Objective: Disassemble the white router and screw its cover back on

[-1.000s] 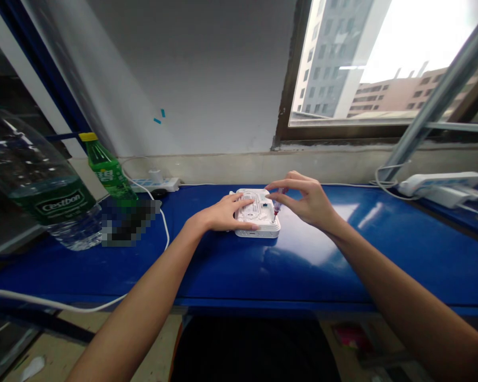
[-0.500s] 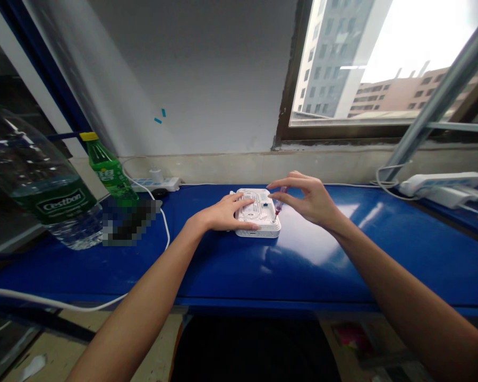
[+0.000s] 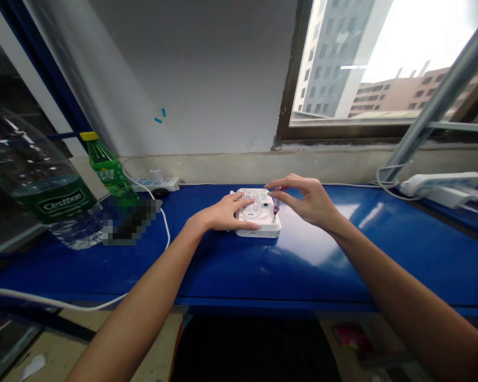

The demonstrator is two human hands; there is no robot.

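A white plastic device housing (image 3: 265, 225), rounded at the corners and patterned with ridges and small holes, lies on the blue tabletop. My left hand (image 3: 225, 212) rests on its left part, fingers spread over the top and thumb along the near edge. Between the thumb and fingertips of my right hand (image 3: 300, 196) is a small screwdriver (image 3: 276, 207) with a clear, reddish handle. It stands nearly upright, its tip at the housing's near right corner. Whether a screw is under the tip is too small to tell.
A large water bottle (image 3: 59, 196) and a green soda bottle (image 3: 113, 172) stand at left, near a blurred-out dark object (image 3: 133, 223). Behind them lies a power strip (image 3: 171, 184). A white cable (image 3: 165, 223) runs along the left. Another power strip (image 3: 442, 183) with plugs sits at right.
The screwdriver's tip has shifted very slightly left, and its handle stands more upright. My right fingers moved slightly left with it. My left hand and the housing stay put.
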